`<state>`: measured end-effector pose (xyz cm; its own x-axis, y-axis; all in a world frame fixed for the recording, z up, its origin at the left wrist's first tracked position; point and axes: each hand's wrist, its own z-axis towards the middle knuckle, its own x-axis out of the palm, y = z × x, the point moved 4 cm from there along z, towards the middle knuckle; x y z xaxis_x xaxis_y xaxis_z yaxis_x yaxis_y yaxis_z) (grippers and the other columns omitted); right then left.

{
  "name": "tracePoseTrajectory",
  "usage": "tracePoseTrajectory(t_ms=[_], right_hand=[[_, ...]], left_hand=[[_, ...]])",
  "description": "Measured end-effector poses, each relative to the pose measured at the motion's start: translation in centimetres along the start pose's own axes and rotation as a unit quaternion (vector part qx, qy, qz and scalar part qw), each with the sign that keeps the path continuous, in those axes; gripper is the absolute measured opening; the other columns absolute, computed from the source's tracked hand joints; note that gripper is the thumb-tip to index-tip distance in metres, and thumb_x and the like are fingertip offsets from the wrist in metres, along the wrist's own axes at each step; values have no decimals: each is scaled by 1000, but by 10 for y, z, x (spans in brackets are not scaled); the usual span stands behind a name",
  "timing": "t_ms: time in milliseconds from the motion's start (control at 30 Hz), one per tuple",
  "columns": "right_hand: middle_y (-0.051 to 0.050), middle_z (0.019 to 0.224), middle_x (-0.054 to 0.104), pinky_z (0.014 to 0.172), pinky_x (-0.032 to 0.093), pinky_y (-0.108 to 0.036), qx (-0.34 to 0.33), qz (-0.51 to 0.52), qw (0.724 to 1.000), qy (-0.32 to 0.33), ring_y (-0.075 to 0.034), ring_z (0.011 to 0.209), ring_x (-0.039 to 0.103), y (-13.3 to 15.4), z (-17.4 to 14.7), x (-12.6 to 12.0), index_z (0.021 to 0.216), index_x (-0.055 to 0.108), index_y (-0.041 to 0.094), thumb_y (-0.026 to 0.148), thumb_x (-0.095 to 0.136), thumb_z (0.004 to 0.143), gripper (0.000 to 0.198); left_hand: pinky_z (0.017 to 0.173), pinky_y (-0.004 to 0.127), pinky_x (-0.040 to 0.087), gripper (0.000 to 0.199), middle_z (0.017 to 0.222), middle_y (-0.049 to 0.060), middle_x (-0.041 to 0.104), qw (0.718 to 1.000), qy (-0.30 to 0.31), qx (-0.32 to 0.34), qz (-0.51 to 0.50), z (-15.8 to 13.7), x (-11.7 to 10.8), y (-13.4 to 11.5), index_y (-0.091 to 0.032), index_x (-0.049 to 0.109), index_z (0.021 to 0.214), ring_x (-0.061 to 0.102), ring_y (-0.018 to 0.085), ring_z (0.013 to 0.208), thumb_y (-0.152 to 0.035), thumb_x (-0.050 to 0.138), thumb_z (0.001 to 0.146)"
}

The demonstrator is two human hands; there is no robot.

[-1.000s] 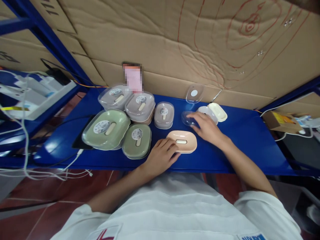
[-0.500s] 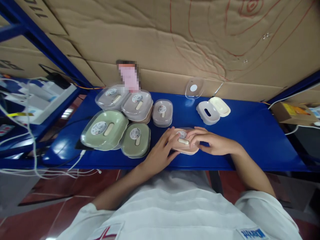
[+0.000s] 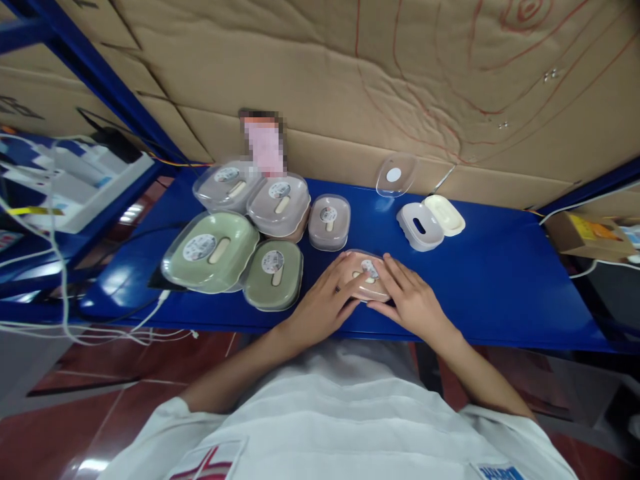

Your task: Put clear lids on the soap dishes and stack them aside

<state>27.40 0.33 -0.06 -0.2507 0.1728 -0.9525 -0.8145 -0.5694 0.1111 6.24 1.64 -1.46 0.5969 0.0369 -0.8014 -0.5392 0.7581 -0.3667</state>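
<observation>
A pink soap box (image 3: 377,291) with a clear lid and a round label lies near the front edge of the blue table, held between my two hands. My left hand (image 3: 323,300) grips its left side, one finger reaching across the top by the label. On the right side, my right hand (image 3: 415,301) has its fingers over the lid and its thumb at the near edge. Beyond stands a lilac box (image 3: 420,227) with a dark slot, touching a cream tray (image 3: 446,215). A clear lid (image 3: 396,176) leans against the cardboard behind them.
Several lidded boxes sit to the left: green ones (image 3: 213,257) (image 3: 273,273), a small greyish one (image 3: 329,222) and stacked greyish ones (image 3: 279,203). A phone-like pixelated item (image 3: 265,143) leans at the back. White cables (image 3: 63,267) hang at left; a cardboard box (image 3: 585,237) stands at right.
My right hand has turned and now lies along the right side of the pink box, fingers pointing away from me. The box has rotated slightly; the view has shifted a little.
</observation>
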Motion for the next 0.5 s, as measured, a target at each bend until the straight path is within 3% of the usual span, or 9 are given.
tracePoseTrajectory(t_ms=[100, 333, 500], right_hand=[[-25, 168, 46, 110, 57, -62, 27, -23, 999, -21, -45, 143, 59, -1, -8, 6, 178, 6, 26, 56, 67, 101, 102], [-11, 182, 23, 128, 41, -64, -33, 81, 996, -20, -38, 165, 30, -1, -6, 1, 176, 12, 40, 41, 66, 106, 89], [-8, 181, 25, 130, 39, -65, -27, 84, 996, -20, -37, 168, 23, 1, -5, 2, 176, 12, 40, 34, 62, 108, 85]], left_hand=[[129, 58, 43, 56, 175, 19, 34, 1000, -3, 7, 1, 0, 1, -1, -23, 47, 160, 28, 35, 167, -21, 63, 106], [118, 56, 54, 54, 148, 19, 58, 997, -77, -24, -2, -1, -5, 3, -22, 52, 152, 57, 34, 143, -32, 72, 102], [115, 57, 55, 51, 144, 18, 59, 997, -70, -38, 9, -2, -6, 4, -22, 59, 144, 59, 36, 136, -34, 77, 98]])
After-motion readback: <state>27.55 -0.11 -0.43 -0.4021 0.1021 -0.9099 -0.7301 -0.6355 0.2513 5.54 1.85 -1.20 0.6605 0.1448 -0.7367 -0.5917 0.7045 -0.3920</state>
